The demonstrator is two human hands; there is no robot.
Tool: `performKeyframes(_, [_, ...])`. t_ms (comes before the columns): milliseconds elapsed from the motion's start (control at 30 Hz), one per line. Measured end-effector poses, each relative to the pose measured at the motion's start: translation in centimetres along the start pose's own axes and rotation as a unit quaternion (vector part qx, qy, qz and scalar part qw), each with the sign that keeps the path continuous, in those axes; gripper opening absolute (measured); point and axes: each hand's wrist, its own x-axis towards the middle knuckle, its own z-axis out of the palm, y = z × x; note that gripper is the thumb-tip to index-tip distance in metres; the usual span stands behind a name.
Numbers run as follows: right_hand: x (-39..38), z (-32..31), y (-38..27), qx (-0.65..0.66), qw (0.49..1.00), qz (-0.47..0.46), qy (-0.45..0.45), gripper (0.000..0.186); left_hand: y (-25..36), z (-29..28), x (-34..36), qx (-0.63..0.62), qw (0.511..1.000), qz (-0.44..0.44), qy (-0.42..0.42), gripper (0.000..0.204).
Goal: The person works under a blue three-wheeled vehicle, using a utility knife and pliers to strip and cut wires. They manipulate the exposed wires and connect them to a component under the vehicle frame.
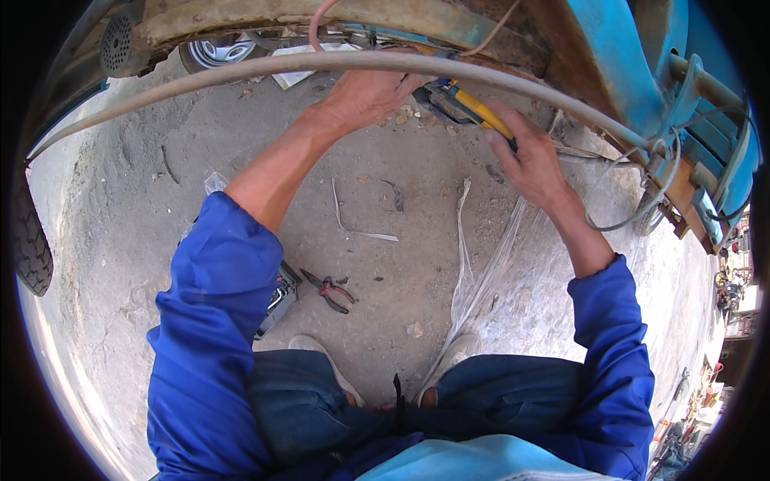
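My right hand (pixel 533 156) is closed around the yellow grip of a pliers-like tool (pixel 481 111). Its front end has dark and blue parts and points up and left, toward my left hand. My left hand (pixel 373 98) is at the underside of a rusty, blue-painted vehicle or machine frame. Its fingers are bent together, partly hidden behind a thick grey hose (pixel 385 61) that arcs across the view. What they pinch, if anything, does not show. A thin reddish cable (pixel 319 24) hangs just above that hand.
Red-and-black pliers (pixel 327 290) lie on the dusty concrete between my feet and the frame, beside an open dark toolbox (pixel 279 301) partly covered by my left sleeve. Clear plastic film (pixel 481 280) trails along the ground. A wire loop (pixel 634 224) hangs at the right.
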Motion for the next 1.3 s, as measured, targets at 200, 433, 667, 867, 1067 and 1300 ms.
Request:
performKeyframes(200, [0.4,0.1,-0.6,-0.039,0.999,-0.013,-0.001,0.048,-1.7,0.9,0.1,0.046,0.994,0.091,0.033,0.028])
performKeyframes(433, [0.5,0.2,-0.9,-0.064,0.998,-0.02,0.006,0.048,-1.8,1.0,0.0,0.06,0.993,0.096,0.044,0.028])
performKeyframes(667, [0.8,0.5,-1.3,-0.107,0.994,-0.029,0.001,0.05,-0.9,0.6,0.1,0.021,0.997,0.067,0.043,0.028])
performKeyframes(867, [0.4,0.5,-1.3,-0.13,0.991,-0.013,-0.013,0.052,-0.6,0.3,0.1,0.009,0.998,0.052,0.034,0.025])
performKeyframes(1067, [0.1,0.6,-0.7,-0.121,0.992,-0.02,-0.004,0.053,-0.2,0.0,0.2,-0.027,1.0,0.009,0.001,0.025])
performKeyframes(1300, [-0.3,0.3,-0.5,-0.109,0.994,-0.01,-0.013,0.055,-0.3,0.0,0.1,-0.022,1.0,-0.002,-0.006,0.027])
